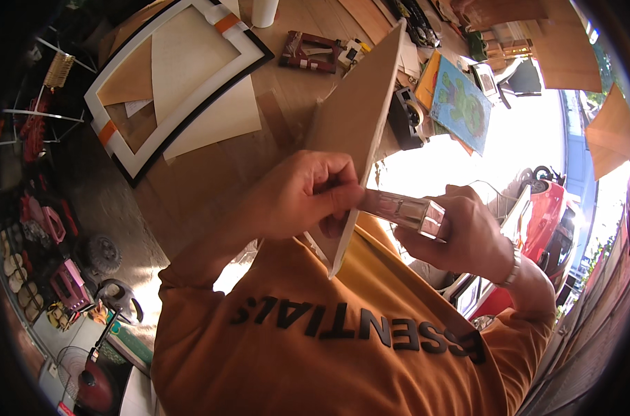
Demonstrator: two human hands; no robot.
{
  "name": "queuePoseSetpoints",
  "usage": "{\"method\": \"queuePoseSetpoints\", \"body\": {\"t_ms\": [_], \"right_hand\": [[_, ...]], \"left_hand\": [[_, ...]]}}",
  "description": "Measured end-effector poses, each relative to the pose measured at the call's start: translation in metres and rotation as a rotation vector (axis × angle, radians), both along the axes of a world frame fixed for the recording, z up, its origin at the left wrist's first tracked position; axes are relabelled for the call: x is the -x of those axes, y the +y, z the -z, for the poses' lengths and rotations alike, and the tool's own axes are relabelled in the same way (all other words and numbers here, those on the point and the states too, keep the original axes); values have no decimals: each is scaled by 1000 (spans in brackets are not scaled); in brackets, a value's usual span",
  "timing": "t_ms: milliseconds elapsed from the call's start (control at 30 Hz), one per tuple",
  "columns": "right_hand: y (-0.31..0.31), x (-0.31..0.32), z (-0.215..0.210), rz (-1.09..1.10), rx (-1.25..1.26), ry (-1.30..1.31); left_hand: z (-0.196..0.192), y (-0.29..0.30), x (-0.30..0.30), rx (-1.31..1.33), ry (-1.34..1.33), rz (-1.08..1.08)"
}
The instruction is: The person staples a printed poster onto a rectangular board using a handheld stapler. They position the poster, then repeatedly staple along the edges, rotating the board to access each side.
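A thin, flat brown board [353,111] with a pale edge stands tilted on its side in front of my chest. My left hand [318,187] is closed against its brown face, thumb and fingers pinched together near the edge. In my closed right hand [460,225] is a shiny metal staple gun [413,212], its nose close to the board's edge beside my left fingertips. I cannot make out whether the nose touches the board. A bracelet [515,267] circles my right wrist.
On the wooden table [211,166] lie a white-and-black frame [166,132] with orange corner tape, pale sheets, and a dark red tool [309,52]. A black tape dispenser [406,118] and a blue painted picture [460,100] sit beyond the board. A red vehicle [542,215] stands at right.
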State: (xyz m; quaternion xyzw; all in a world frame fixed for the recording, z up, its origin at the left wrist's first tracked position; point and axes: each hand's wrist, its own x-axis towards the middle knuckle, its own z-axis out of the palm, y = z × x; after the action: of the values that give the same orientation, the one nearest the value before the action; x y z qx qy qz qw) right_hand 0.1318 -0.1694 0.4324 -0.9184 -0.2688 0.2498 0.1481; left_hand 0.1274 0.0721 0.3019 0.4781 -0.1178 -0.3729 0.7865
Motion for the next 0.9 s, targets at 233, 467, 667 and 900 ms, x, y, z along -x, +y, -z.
{"method": "queuePoseSetpoints", "body": {"t_ms": [233,467,667,900], "right_hand": [[-21,-3,14,166,-242,-163],[-17,16,-4,-3,-56,25],[-10,19,-13,-48,-41,110],[-4,19,-22,23,71,145]], "left_hand": [[-18,21,16,-249,-150,-107],[-14,20,27,-118,-97,-36],[-2,7,27,76,2,-23],[0,6,26,73,2,-21]]}}
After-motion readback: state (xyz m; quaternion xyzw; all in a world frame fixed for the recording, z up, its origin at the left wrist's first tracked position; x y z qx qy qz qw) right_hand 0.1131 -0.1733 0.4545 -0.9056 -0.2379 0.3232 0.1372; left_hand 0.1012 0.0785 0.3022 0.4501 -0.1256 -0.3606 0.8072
